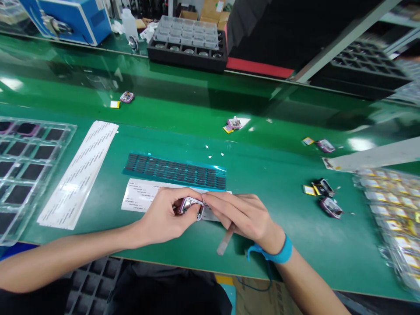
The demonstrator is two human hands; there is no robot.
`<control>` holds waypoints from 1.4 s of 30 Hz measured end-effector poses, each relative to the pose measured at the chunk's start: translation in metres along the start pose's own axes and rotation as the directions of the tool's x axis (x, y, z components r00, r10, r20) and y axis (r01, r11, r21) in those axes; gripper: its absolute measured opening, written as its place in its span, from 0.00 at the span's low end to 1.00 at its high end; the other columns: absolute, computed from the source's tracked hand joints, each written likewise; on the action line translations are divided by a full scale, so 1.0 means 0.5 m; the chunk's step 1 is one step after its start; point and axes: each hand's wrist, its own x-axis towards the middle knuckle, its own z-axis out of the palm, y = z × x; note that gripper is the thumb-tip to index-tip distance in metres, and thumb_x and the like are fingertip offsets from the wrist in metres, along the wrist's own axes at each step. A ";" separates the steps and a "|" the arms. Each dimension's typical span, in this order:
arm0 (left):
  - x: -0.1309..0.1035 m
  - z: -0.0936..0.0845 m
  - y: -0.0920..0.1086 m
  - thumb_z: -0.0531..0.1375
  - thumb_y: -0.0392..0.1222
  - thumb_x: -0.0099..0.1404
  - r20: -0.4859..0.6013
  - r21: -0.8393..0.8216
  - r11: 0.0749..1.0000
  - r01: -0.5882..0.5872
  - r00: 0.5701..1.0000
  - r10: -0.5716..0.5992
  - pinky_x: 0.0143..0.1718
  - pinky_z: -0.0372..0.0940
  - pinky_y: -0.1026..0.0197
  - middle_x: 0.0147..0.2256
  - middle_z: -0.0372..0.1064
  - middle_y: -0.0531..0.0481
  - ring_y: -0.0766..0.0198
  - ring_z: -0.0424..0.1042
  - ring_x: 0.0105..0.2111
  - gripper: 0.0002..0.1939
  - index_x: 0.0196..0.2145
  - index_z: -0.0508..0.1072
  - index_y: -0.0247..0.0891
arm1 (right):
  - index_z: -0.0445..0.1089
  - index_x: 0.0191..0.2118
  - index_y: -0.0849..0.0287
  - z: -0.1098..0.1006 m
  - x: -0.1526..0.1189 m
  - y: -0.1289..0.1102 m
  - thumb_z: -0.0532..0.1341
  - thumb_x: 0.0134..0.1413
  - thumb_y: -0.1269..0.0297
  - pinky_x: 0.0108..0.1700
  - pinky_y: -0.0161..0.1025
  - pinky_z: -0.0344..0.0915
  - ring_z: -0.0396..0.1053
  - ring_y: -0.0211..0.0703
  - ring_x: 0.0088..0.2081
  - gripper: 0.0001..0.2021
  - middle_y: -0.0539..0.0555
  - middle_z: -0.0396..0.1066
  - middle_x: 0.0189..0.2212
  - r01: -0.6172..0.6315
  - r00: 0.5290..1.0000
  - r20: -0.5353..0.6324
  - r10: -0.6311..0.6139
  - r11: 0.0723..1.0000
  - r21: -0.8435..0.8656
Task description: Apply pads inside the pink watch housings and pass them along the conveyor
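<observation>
Illumination is bright over the green bench (278, 258), apparently from above. Specular glare—white, burnt-out patches—marks the glossy green strip (157, 96) behind it and the left printed liner sheet (82, 170). The left hand (160, 218) and right hand (249, 214) are clearly lit. The black panel (278, 30) shows little detail. Wide-angle distortion stretches the periphery—the clear plastic tray (387, 240) at far right is blurred.

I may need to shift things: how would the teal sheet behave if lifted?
The teal sheet looks thin, so it would probably bend and feel light. Its glossy film may feel slippery. The small black strips on it might loosen if it flexes sharply.
</observation>
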 end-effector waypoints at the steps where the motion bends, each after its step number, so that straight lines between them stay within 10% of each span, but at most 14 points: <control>1: 0.000 0.000 0.000 0.58 0.37 0.64 0.001 0.001 1.000 0.005 1.000 -0.005 0.20 0.54 0.67 0.23 0.72 0.51 0.70 0.58 0.20 0.12 0.36 0.81 0.32 | 0.72 0.57 0.62 0.001 -0.001 0.001 0.60 0.69 0.73 0.28 0.36 0.72 0.81 0.43 0.36 0.14 0.56 0.82 0.45 0.010 1.000 -0.011 -0.010 1.000 -0.010; 15: 0.002 -0.003 -0.003 0.58 0.41 0.65 0.033 -0.045 0.994 0.101 0.995 -0.099 0.22 0.56 0.65 0.26 0.73 0.49 0.68 0.61 0.22 0.13 0.38 0.81 0.33 | 0.54 0.73 0.60 -0.010 0.007 0.003 0.53 0.71 0.75 0.34 0.37 0.79 0.82 0.46 0.42 0.27 0.59 0.80 0.49 0.033 0.999 0.044 -0.031 0.999 -0.032; 22: 0.004 -0.003 -0.004 0.58 0.39 0.64 0.004 -0.052 0.989 0.141 0.990 -0.141 0.19 0.50 0.68 0.23 0.65 0.56 0.71 0.55 0.19 0.12 0.43 0.76 0.35 | 0.70 0.62 0.58 0.000 0.027 0.088 0.58 0.65 0.79 0.47 0.43 0.80 0.80 0.52 0.49 0.23 0.59 0.79 0.52 -0.432 0.892 -0.263 0.368 0.864 -0.259; 30: 0.005 -0.004 -0.004 0.58 0.41 0.65 0.042 -0.152 0.969 0.195 0.981 -0.191 0.23 0.56 0.65 0.28 0.68 0.54 0.68 0.61 0.23 0.09 0.43 0.65 0.39 | 0.71 0.58 0.63 -0.016 0.019 0.020 0.55 0.70 0.77 0.32 0.34 0.77 0.81 0.44 0.46 0.16 0.59 0.76 0.56 0.036 0.988 0.155 -0.021 0.995 -0.092; 42: 0.001 0.000 -0.004 0.60 0.38 0.67 0.007 -0.145 0.978 0.150 0.989 -0.151 0.18 0.50 0.69 0.25 0.65 0.59 0.74 0.58 0.18 0.06 0.38 0.63 0.39 | 0.62 0.66 0.68 0.001 0.009 -0.005 0.52 0.68 0.79 0.39 0.38 0.80 0.81 0.46 0.47 0.23 0.65 0.75 0.56 0.010 0.997 0.079 -0.006 0.999 -0.047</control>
